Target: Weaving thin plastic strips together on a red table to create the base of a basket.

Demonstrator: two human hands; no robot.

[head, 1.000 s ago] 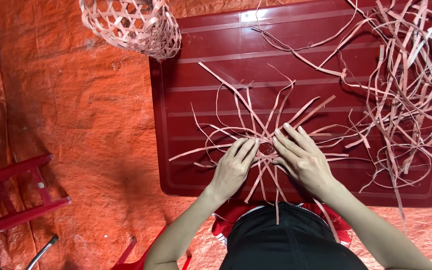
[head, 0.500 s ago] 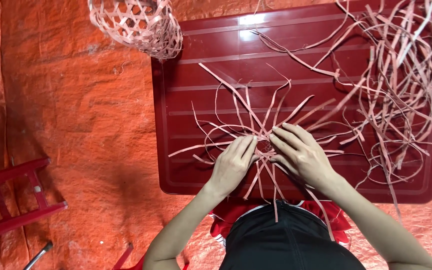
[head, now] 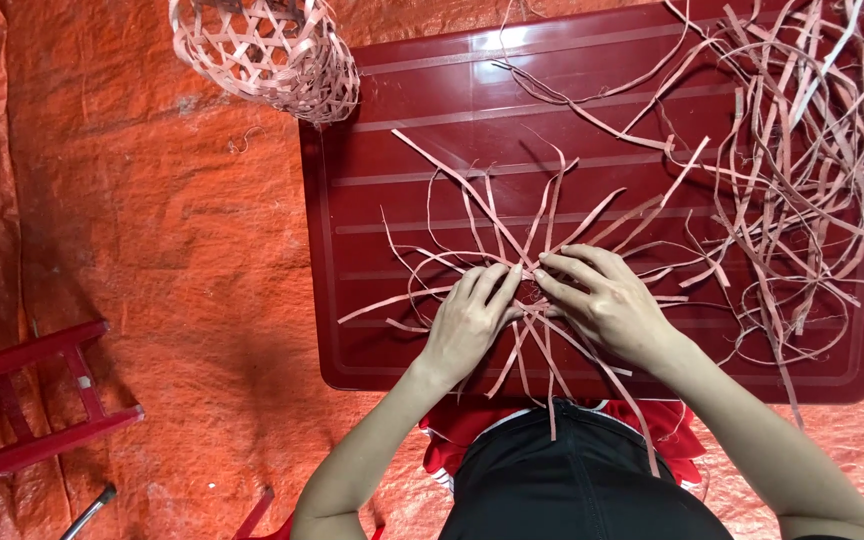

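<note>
A star of thin pale strips (head: 512,225) crosses on a dark red plastic table (head: 372,330), its ends fanning outward. My left hand (head: 470,322) lies flat on the crossing from the left, fingers pressing the strips down. My right hand (head: 604,300) rests on it from the right, fingertips pinching strips at the centre, almost touching the left fingers. The crossing point itself is hidden under my fingers.
A loose heap of strips (head: 802,170) covers the table's right side. A woven open-lattice basket (head: 267,50) sits at the table's far left corner on the orange tarp (head: 152,250). A red stool frame (head: 42,400) stands at lower left.
Both hands stay on the crossing; the fingers have shifted slightly. The camera view has drifted a little, so the table sits slightly more to the left.
</note>
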